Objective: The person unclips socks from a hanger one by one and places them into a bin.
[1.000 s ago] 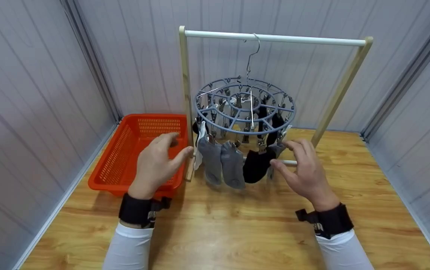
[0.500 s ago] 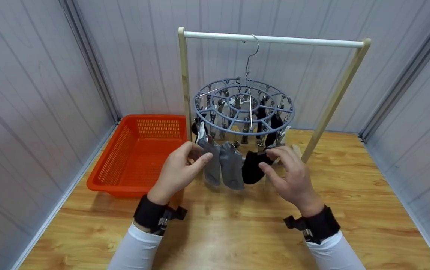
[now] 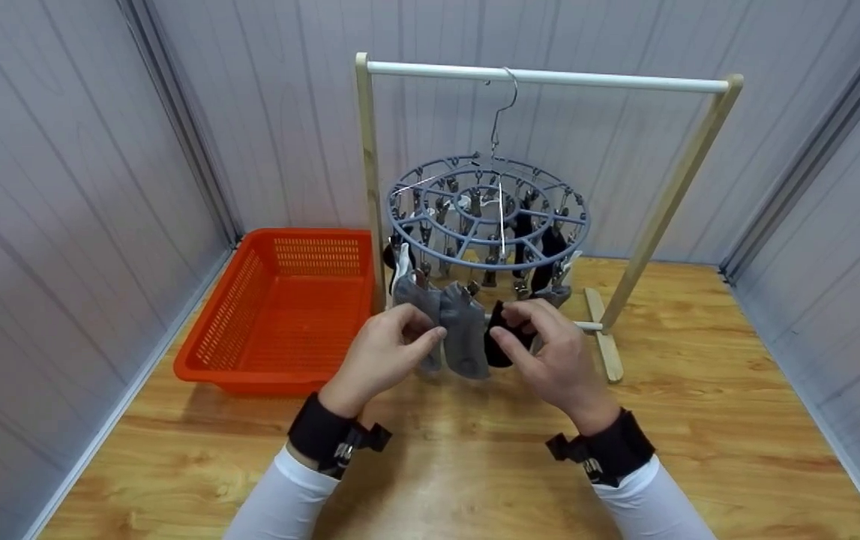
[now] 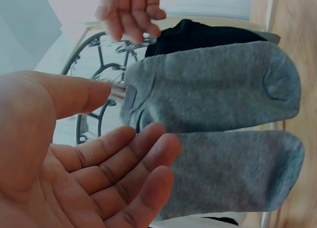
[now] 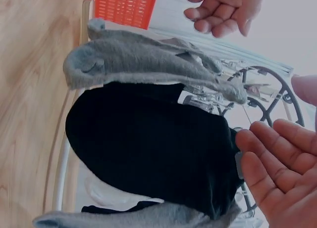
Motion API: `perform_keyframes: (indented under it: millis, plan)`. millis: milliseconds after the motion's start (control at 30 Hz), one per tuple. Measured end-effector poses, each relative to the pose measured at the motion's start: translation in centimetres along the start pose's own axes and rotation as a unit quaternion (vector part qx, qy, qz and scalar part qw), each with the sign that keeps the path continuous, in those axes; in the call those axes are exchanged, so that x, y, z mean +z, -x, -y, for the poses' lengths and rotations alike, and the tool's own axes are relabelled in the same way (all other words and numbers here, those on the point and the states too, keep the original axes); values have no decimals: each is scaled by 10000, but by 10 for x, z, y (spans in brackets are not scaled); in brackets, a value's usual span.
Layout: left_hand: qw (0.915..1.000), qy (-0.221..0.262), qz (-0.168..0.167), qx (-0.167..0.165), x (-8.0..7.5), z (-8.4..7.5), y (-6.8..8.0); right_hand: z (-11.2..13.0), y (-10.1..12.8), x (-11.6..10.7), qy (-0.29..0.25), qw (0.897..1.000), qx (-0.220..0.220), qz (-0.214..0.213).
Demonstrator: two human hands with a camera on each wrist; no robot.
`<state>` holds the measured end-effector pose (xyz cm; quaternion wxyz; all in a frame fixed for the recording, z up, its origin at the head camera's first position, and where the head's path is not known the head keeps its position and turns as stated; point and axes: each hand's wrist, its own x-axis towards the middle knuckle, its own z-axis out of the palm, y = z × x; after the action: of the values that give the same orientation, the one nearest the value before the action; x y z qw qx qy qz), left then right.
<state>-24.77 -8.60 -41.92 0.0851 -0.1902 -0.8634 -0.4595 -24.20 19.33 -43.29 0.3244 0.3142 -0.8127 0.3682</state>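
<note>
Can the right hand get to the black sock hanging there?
Probably yes. The right hand is open right beside the black sock, which hangs from the round clip hanger, and nothing sits between the fingers and it.

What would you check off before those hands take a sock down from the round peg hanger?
1. Left hand at the grey socks: ok, fingers relaxed beside them, gripping nothing.
2. Right hand at the black sock: ok, fingers open close to it; touching or not, cannot tell.
3. Socks clipped to the round hanger: ok, they hang from its clips.
4. Hanger hook over the white rail: ok.
5. Orange basket near the rack: ok, beside the left post.
6. Which clip holds the black sock: cannot tell, hidden by fingers.
</note>
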Motion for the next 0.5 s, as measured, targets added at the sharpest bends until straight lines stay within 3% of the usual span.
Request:
perform_keyframes:
  millis: [233,500]
  plan:
    - [9995,-316,-49,85,7,3,-1,5,-6,9,54,9999,124,-18]
    - [9994,-330,115,-65,14,6,-2,12,-13,16,162,9994,289,28]
